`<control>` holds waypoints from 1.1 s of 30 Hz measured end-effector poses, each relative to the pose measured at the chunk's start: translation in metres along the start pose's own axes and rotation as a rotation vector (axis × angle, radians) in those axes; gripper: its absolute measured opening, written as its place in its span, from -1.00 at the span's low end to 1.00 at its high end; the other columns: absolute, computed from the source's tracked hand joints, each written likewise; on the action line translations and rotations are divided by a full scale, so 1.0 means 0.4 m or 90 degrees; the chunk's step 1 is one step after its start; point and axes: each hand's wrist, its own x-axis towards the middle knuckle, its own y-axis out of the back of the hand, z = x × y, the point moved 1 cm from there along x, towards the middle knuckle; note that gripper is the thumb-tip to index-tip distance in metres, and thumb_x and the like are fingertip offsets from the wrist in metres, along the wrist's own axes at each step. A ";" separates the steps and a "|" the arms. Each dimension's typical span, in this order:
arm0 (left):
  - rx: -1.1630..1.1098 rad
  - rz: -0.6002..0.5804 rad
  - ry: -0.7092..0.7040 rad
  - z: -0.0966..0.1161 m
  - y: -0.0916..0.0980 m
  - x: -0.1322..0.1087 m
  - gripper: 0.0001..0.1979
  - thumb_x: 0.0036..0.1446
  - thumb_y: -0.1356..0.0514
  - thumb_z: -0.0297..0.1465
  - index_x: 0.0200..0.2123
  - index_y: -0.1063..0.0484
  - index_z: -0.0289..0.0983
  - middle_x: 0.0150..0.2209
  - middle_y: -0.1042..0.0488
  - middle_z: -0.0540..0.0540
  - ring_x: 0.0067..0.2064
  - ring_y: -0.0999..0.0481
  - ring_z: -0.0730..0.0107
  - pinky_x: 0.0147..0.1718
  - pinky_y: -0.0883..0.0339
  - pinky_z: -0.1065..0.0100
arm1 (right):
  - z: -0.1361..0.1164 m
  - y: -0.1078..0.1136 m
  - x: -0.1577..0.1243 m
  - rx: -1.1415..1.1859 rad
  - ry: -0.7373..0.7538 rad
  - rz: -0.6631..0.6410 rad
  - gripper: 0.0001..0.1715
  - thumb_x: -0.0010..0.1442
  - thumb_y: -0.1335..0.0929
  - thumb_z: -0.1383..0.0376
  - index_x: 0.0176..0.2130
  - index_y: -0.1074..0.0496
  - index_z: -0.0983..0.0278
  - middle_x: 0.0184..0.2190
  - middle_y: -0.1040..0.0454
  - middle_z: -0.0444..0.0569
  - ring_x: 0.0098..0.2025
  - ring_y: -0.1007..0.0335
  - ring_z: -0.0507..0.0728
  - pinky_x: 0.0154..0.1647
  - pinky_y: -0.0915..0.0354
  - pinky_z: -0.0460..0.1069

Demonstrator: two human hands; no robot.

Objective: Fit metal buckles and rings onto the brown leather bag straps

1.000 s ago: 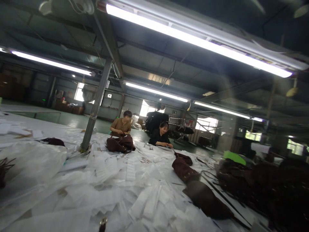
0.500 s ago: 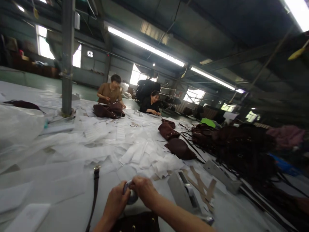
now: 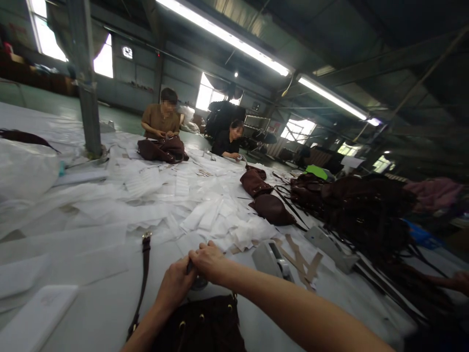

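Note:
My left hand (image 3: pixel 176 282) and my right hand (image 3: pixel 209 262) are closed side by side at the top of a dark brown bag (image 3: pixel 205 326) with brass eyelets. Between them is a grey rounded piece (image 3: pixel 199 283), mostly covered by my fingers, so its exact kind is unclear. From the bag's left side a dark strap (image 3: pixel 145 266) with a brass buckle stretches away across the table. A grey tape dispenser (image 3: pixel 264 259) stands just beyond my right forearm.
White paper sheets (image 3: pixel 205 215) cover much of the table. Tan strips (image 3: pixel 298 259) lie beside the dispenser, near another grey dispenser (image 3: pixel 330 247). Brown bags (image 3: pixel 271 209) are piled to the right (image 3: pixel 351 205). Two people (image 3: pixel 161 117) work across the table, by a metal post (image 3: pixel 86 98).
My right hand has closed further over the grey piece, hiding more of it. The view has tilted down, showing more of the bag. Across the table, one person's hands have come together over a bag.

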 end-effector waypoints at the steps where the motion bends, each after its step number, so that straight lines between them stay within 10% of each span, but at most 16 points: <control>1: -0.002 -0.002 -0.002 0.001 0.000 0.000 -0.82 0.18 -0.04 -0.27 -0.35 -0.36 -0.21 -0.41 -0.55 -0.11 -0.32 -0.54 0.24 -0.42 -0.11 0.40 | -0.002 -0.006 0.003 -0.009 0.004 -0.011 -0.87 0.09 -0.36 0.38 -0.27 -0.37 0.32 -0.40 -0.50 0.04 -0.20 -0.41 0.27 -0.17 -0.28 0.12; 11: -0.008 -0.015 -0.008 -0.016 -0.014 0.003 -0.89 0.07 -0.07 -0.40 -0.34 -0.36 -0.26 -0.39 -0.55 -0.17 -0.32 -0.52 0.20 -0.40 -0.15 0.38 | -0.034 -0.058 0.007 0.037 -0.097 0.007 -0.60 0.06 -0.32 0.49 -0.05 -0.30 0.39 -0.30 -0.50 0.18 -0.20 -0.43 0.32 -0.24 -0.31 0.13; 19: -0.041 -0.015 -0.003 -0.024 0.003 0.024 -0.79 0.11 0.00 -0.32 -0.38 -0.42 -0.22 -0.44 -0.53 -0.03 -0.36 -0.51 0.31 -0.41 -0.19 0.42 | 0.067 -0.021 -0.039 0.290 -0.114 -0.010 -0.35 0.00 -0.41 0.18 0.08 -0.28 0.23 -0.18 -0.54 -0.04 -0.21 -0.47 0.13 -0.27 -0.32 -0.08; 33: -0.014 0.005 0.019 -0.010 -0.010 0.007 -0.78 0.16 0.00 -0.33 -0.26 -0.41 -0.21 -0.39 -0.55 -0.11 -0.30 -0.54 0.23 -0.35 -0.20 0.38 | -0.015 -0.023 -0.031 0.177 -0.238 0.014 -0.71 0.07 -0.28 0.36 -0.16 -0.36 0.38 -0.32 -0.53 0.25 -0.25 -0.50 0.37 -0.35 -0.33 0.10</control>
